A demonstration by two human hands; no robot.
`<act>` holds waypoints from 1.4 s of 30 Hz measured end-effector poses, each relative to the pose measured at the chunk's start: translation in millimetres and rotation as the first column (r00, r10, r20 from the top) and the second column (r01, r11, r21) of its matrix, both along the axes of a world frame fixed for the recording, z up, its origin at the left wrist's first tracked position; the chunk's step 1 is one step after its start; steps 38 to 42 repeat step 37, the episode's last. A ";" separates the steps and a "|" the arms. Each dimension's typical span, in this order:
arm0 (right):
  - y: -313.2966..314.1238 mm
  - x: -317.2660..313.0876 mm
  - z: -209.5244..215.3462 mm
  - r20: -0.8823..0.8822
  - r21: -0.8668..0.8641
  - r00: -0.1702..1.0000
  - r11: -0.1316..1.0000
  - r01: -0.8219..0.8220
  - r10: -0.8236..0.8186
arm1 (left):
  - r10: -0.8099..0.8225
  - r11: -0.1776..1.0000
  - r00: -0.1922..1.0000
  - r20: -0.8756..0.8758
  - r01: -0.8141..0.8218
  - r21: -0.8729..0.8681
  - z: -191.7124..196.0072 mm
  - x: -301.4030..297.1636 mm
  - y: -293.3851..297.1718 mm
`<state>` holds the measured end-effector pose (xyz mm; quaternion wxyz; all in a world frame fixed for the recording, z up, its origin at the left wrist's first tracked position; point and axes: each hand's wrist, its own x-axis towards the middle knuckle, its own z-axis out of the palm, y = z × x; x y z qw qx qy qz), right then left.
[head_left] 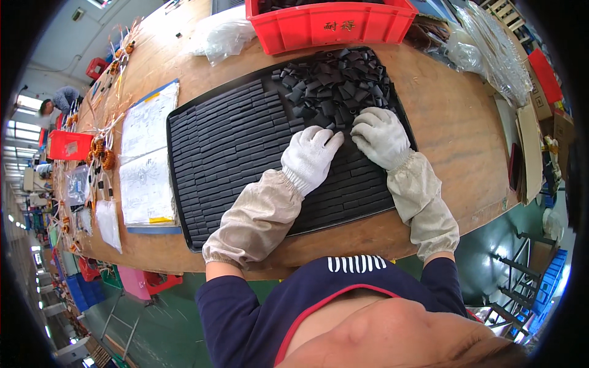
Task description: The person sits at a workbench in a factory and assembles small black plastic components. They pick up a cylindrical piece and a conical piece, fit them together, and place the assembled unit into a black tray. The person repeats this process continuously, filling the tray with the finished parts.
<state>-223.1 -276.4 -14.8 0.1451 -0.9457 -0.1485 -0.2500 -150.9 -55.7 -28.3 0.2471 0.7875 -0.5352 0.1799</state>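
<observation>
A black tray (170, 178) lies in front of me, lined with long rows of short black tubes (227, 138). At its far right is a loose heap of the same tubes (334, 83). My left hand (311, 156), in a white knit glove, bends its fingers down at the right ends of the rows. Close by on the right, my gloved right hand (381, 138) curls its fingers at the near edge of the heap. Both hands' fingertips point down among the tubes, so what they pinch is hidden.
A red bin (331, 27) holding black pieces stands behind the tray. Left of it lie clear plastic bags (224, 34). Open printed sheets (147, 159) rest beside the tray, with wired copper coils (101, 153) farther left. Cardboard (529, 153) and bubble wrap (497, 52) edge the right.
</observation>
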 end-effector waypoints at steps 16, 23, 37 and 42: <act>-24.5 -1.8 8.6 0.251 0.311 0.952 0.946 0.093 -0.177 | 0.286 0.957 0.958 0.014 -0.286 0.042 19.6 81.3 2.0; -45.9 -40.1 27.7 -0.081 0.104 0.989 0.986 0.129 -0.121 | 0.035 0.937 0.483 -0.875 -0.320 -0.139 49.8 47.7 8.8; -22.7 -90.3 12.0 -0.476 0.038 0.875 0.992 0.123 -0.090 | -0.414 0.910 -0.412 -0.812 -0.210 -0.358 43.1 0.5 16.8; -22.7 -90.3 12.0 -0.476 0.038 0.875 0.992 0.123 -0.090 | -0.414 0.910 -0.412 -0.812 -0.210 -0.358 43.1 0.5 16.8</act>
